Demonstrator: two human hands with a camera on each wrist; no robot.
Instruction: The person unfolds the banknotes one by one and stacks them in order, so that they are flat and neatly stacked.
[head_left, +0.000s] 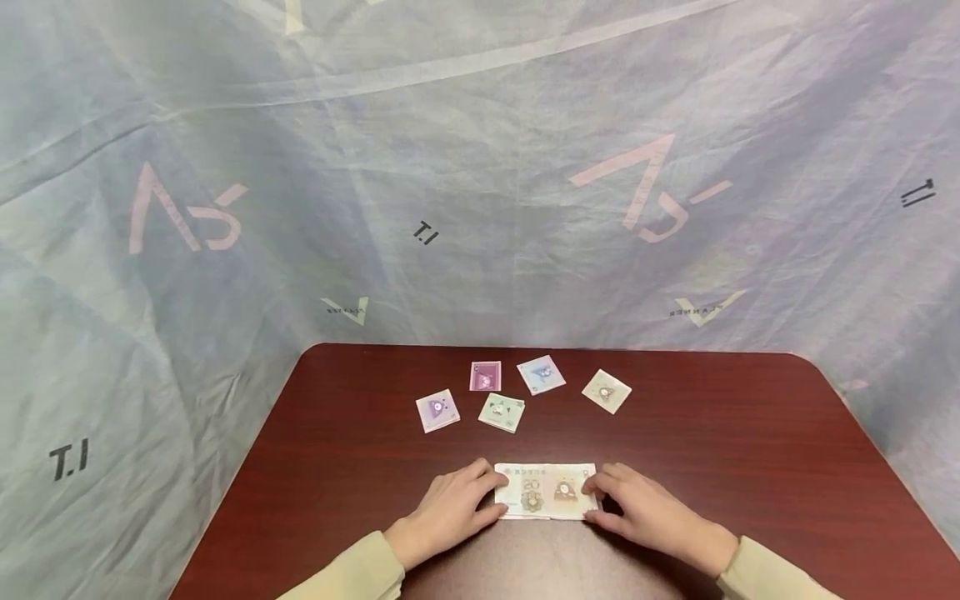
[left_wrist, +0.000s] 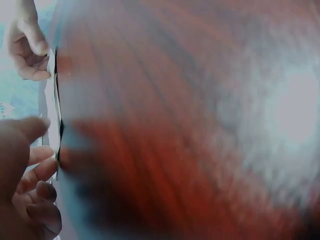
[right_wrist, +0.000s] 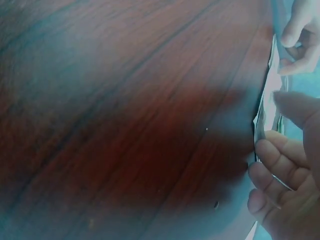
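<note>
A pale banknote with brown print lies flat near the table's front, its long side running left to right. Uneven edges along its lower side suggest more than one layer. My left hand pinches the left end between thumb and fingers. At the opposite end, my right hand pinches it the same way. Seen edge-on in the left wrist view, the banknote is a thin, slightly bowed strip. The right wrist view shows the banknote between the thumb and curled fingers, with slightly separated layers.
Beyond the hands, several square paper pieces lie scattered: purple, magenta, green, blue and beige. The dark red wooden table has grey printed cloth hanging behind it and at both sides.
</note>
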